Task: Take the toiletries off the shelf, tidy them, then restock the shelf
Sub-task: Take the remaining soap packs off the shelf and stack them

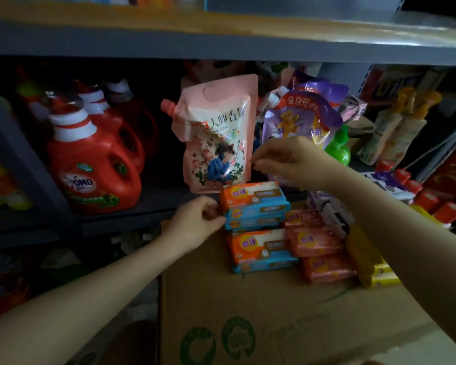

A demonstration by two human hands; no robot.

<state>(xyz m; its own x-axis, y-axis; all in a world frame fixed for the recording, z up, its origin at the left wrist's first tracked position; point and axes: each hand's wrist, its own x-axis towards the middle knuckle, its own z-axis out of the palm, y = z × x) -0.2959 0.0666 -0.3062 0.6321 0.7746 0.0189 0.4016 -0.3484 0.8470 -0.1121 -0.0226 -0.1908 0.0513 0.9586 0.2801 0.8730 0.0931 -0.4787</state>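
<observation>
Soap packs point(254, 205), orange and blue in glossy wrap, are stacked on top of a cardboard box point(248, 312), right at the shelf point(153, 204) edge. The left hand point(198, 222) is at the stack's left end, its fingers curled and pinching the upper packs' end. A second orange-and-blue stack point(262, 251) lies just nearer than that hand, and flat pink soap packs point(319, 248) lie beyond it, to the right.

The right hand point(287, 160) hovers above the upper stack, apart from it, fingers bent downward and loosely together; whether it touches the pouch behind it I cannot tell. Just left of this hand stands a soft pink pouch point(219, 133) with a corner spout, upright on the shelf board. Behind the hand is a purple pouch point(300, 114) with a bear print, and to its right a green plastic bottle point(338, 148).

Far left of the left hand, hard red detergent jugs point(90, 167) with white-striped caps fill the shelf. Between the jugs and the pink pouch the dark board is bare. The upper shelf's edge point(221, 40) hangs low overhead. Yellow packs point(371, 262) lie under the right forearm.
</observation>
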